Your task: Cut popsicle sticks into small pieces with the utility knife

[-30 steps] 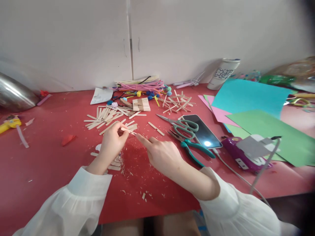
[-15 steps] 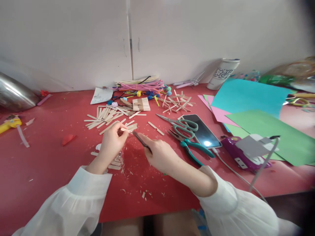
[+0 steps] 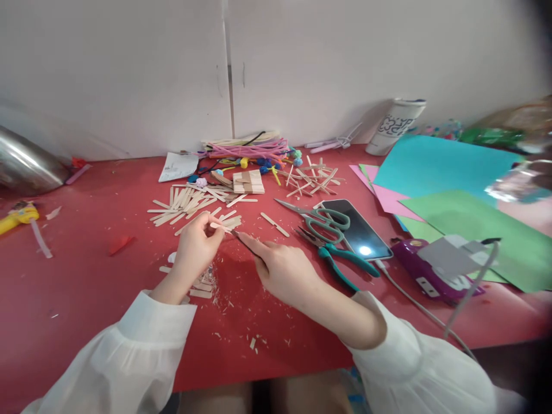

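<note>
My left hand is closed in a pinch around a pale wooden craft stick, whose free end points right. My right hand is wrapped around a slim dark knife, with the index finger stretched along it. The knife's tip meets the stick's right end; most of its handle is hidden in the palm. Wood shavings lie scattered on the red table below. Beyond my left hand is a pile of loose craft sticks, and one notched stick lies apart from it.
Right of my hands lie grey-green scissors, teal pliers and a phone on a cable. Coloured paper and a purple device are farther right. A yellow glue gun is at left. Shiny clear plastic shows at the right edge.
My right hand has shifted slightly and the knife's angle against the stick has changed a little. Shiny plastic has come into view at the right edge. My left hand has stayed put.
</note>
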Available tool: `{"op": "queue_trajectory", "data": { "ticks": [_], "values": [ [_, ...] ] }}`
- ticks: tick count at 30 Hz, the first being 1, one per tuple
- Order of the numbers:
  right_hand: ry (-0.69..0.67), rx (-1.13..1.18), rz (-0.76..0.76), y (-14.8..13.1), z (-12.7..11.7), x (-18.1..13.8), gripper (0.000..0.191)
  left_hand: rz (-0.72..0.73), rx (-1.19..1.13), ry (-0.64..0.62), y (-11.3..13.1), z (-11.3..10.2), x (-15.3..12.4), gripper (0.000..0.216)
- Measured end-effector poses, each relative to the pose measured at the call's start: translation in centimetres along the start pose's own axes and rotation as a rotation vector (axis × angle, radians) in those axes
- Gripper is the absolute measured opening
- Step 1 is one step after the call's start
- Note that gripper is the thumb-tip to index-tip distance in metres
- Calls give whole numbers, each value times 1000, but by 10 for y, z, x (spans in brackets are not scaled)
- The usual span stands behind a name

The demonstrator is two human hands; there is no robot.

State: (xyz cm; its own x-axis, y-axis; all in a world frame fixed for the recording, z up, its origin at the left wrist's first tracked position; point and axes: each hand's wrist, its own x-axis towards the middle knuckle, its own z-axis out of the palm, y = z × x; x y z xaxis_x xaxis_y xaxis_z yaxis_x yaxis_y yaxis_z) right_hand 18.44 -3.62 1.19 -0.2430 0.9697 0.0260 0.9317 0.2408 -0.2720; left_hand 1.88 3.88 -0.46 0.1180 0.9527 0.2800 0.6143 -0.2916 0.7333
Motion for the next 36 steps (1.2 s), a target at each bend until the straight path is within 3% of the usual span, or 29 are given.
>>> {"op": "queue_trajectory", "data": {
  "ticks": [4,19,24,30,34,36],
  "values": [
    [-26,-167,-19,-3,-1,-2,56,-4,-13,-1,0,0,0,8],
    [-62,-354,-20,-11,-4,-3,63,67,85,18,4,2,-5,7],
    [-71,-183,-3,-9,-4,-1,59,71,112,19,5,2,-6,7],
    [-38,235,57,2,-2,3,56,52,99,12,1,1,-4,7],
    [-15,530,-15,10,0,7,57,49,32,6,0,2,-2,9],
    [-11,547,-29,11,-1,7,57,45,32,11,-1,2,-1,8]
  ]
}}
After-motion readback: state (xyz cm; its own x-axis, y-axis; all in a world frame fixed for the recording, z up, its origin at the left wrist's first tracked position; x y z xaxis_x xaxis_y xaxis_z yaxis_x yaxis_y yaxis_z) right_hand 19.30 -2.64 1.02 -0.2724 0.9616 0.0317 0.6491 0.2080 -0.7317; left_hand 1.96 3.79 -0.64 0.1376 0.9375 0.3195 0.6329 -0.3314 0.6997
